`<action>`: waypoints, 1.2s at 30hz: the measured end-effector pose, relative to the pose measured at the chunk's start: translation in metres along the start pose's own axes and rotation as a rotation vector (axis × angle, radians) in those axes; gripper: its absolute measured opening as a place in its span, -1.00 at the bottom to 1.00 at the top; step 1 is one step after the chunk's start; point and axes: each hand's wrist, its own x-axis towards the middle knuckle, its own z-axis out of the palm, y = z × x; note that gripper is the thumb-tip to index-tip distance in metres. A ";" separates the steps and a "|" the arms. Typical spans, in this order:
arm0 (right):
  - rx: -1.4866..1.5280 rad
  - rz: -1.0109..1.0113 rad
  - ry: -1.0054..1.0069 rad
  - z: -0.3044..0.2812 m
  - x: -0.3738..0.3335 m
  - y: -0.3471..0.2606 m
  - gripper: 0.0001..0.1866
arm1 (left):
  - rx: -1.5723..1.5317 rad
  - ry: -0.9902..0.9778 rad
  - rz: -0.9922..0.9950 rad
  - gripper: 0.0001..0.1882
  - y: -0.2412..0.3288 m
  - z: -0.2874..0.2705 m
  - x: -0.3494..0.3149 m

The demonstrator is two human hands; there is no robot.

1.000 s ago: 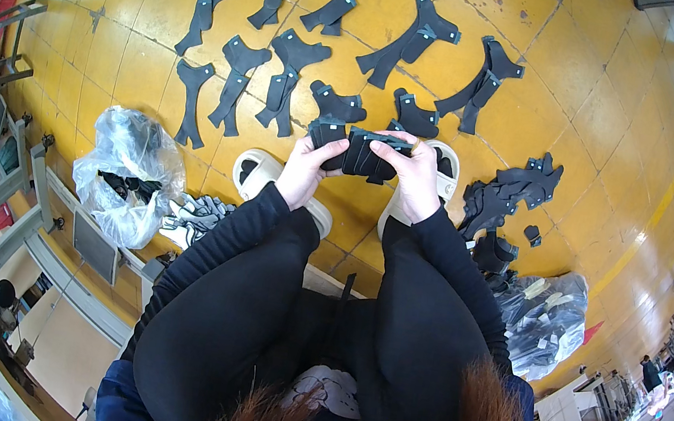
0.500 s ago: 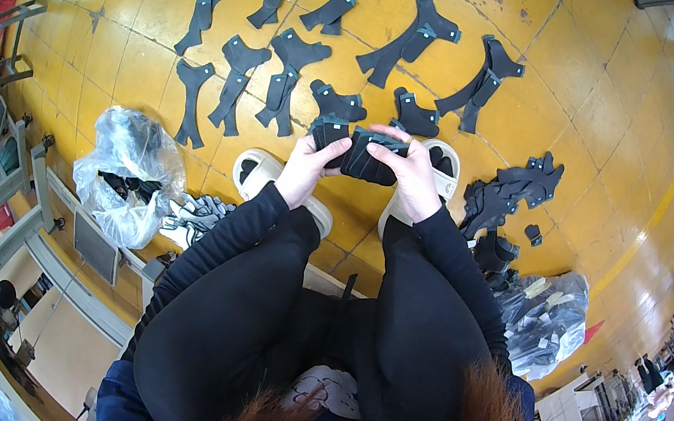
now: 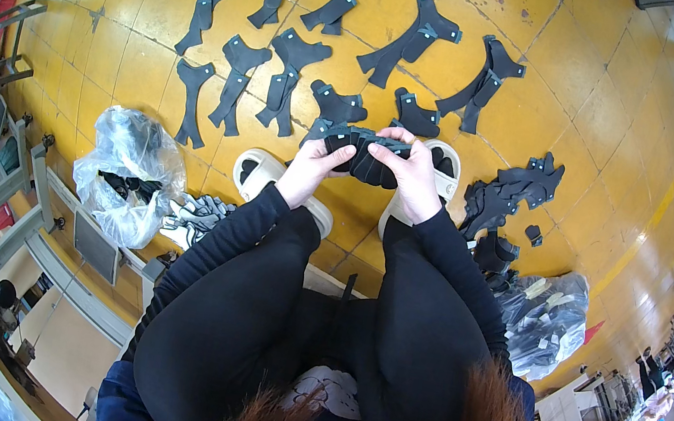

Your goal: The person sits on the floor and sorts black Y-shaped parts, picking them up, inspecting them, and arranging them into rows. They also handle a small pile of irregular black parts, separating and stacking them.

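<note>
Between my knees, above the floor, I hold a fanned stack of black fabric pieces (image 3: 368, 165) with dark green edges. My left hand (image 3: 305, 173) is closed on the stack's left end, its thumb pressed on the front. At the other end my right hand (image 3: 413, 180) grips the pieces, thumb in front and fingers curled over the top and behind. Just beyond the stack, black cut pieces (image 3: 338, 104) with small pale labels lie on the floor, one partly hidden by the stack.
Rows of black Y-shaped pieces (image 3: 241, 65) cover the yellow tiled floor (image 3: 573, 150). At right lie a heap of black pieces (image 3: 509, 193) and a clear plastic bag (image 3: 547, 320). Another bag (image 3: 128, 179) stands at left, near a grey metal frame (image 3: 47, 228). Beige slippers (image 3: 259, 175) are on my feet.
The two parts of the stack have come together into one continuous fan, closing the gap between my hands. My arms have barely moved.
</note>
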 end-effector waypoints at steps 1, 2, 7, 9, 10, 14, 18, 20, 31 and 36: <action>0.016 -0.009 -0.005 0.000 0.000 0.000 -0.77 | -0.098 0.002 -0.016 -0.65 0.000 0.001 -0.001; 0.032 -0.018 -0.010 -0.001 0.000 -0.001 -0.76 | -0.197 0.004 -0.031 -0.64 0.000 0.002 -0.002; 0.030 -0.031 -0.049 -0.005 0.001 -0.006 -0.66 | -0.298 -0.129 0.012 -0.63 0.000 0.005 -0.003; -0.032 -0.017 -0.096 -0.008 0.001 -0.009 -0.64 | -0.214 -0.141 0.007 -0.64 -0.002 0.005 -0.004; -0.052 -0.016 -0.104 -0.007 0.000 -0.009 -0.65 | -0.170 -0.140 -0.006 -0.64 -0.004 0.003 -0.003; -0.108 -0.011 -0.097 -0.004 0.001 -0.004 -0.67 | -0.034 -0.117 -0.057 -0.66 -0.009 -0.006 0.001; -0.085 -0.017 -0.051 0.000 0.001 -0.004 -0.68 | -0.027 -0.061 0.003 -0.69 -0.011 -0.005 0.003; -0.086 -0.047 -0.057 0.002 -0.001 -0.006 -0.69 | 0.006 -0.025 0.006 -0.69 -0.006 -0.002 0.003; -0.158 -0.097 -0.064 0.003 -0.002 -0.010 -0.67 | -0.032 0.045 0.050 -0.69 -0.004 0.000 0.001; -0.301 -0.284 -0.115 -0.001 0.000 -0.007 -0.68 | -0.098 0.070 0.061 -0.72 -0.001 0.002 0.000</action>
